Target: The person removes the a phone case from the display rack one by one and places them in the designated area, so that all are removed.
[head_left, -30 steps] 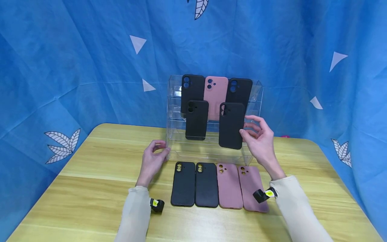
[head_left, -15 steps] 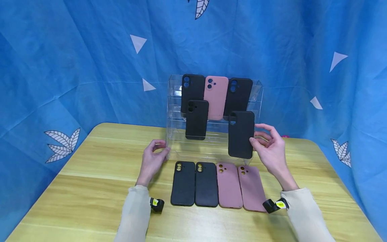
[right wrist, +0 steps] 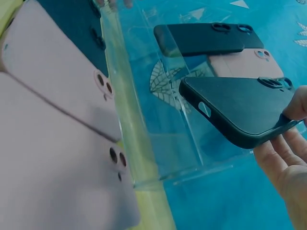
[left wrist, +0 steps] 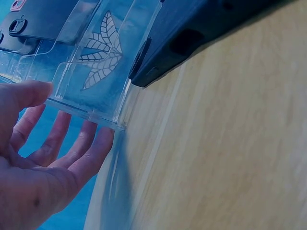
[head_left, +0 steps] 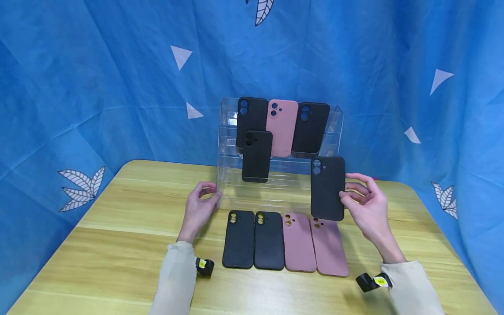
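Note:
My right hand [head_left: 368, 205] pinches a black phone case [head_left: 328, 189] by its right edge, thumb on the back face and fingers behind. The case is upright in front of the lower right of a clear acrylic display stand [head_left: 271, 203], its bottom overlapping a pink case in the head view. In the right wrist view, the held case [right wrist: 235, 105] tilts in front of the stand. My left hand [head_left: 199, 212] holds the stand's lower left side; in the left wrist view its thumb and fingertips [left wrist: 106, 136] lie at the clear edge.
On the stand are two black cases [head_left: 252, 120] [head_left: 311, 127] and a pink case [head_left: 282, 127] above, with another black case [head_left: 257, 157] lower left. Two black cases [head_left: 238, 240] [head_left: 269, 242] and two pink cases [head_left: 299, 245] [head_left: 330, 249] lie before it. A blue curtain [head_left: 118, 87] hangs behind.
My right hand has carried the black case down and to the right, away from the upper right case on the stand. The left hand stays at the stand's side.

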The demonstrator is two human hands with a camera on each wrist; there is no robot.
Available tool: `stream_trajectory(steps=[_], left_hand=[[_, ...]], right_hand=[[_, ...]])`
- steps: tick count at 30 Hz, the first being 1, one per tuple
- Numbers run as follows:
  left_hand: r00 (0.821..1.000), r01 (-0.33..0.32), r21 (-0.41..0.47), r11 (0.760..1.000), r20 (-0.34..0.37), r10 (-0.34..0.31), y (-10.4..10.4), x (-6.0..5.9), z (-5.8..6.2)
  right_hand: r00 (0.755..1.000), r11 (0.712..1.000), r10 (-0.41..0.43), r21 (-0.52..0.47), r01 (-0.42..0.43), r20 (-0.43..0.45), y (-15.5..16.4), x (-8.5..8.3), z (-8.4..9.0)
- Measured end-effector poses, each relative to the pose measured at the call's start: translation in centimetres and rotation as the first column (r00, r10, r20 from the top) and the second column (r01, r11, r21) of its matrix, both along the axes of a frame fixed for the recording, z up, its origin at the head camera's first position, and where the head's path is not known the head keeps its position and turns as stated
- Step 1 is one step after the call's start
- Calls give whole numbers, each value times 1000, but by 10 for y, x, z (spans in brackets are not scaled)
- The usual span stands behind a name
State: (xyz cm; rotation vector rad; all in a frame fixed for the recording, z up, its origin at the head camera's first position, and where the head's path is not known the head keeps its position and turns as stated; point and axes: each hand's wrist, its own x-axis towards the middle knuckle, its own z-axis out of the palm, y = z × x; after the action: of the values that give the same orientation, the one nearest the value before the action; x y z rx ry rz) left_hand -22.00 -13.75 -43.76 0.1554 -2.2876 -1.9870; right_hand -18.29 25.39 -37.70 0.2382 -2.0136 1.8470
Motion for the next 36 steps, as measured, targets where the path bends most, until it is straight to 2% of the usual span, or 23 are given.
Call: stream_trajectory(steps=[13, 22, 36], left_hand=[[1000, 6, 10, 1000, 15, -6, 0, 1, 2], [1000, -1, 6, 1000, 5, 1, 1, 0, 1], [1000, 4, 13, 1000, 3, -4, 1, 0, 0]], right_hand=[[998, 999, -14, -52, 16, 54, 21, 18, -11], [993, 998, -65, 8, 64, 95, 39, 31, -22], [976, 998, -48, 38, 41, 213, 71, 47, -40]])
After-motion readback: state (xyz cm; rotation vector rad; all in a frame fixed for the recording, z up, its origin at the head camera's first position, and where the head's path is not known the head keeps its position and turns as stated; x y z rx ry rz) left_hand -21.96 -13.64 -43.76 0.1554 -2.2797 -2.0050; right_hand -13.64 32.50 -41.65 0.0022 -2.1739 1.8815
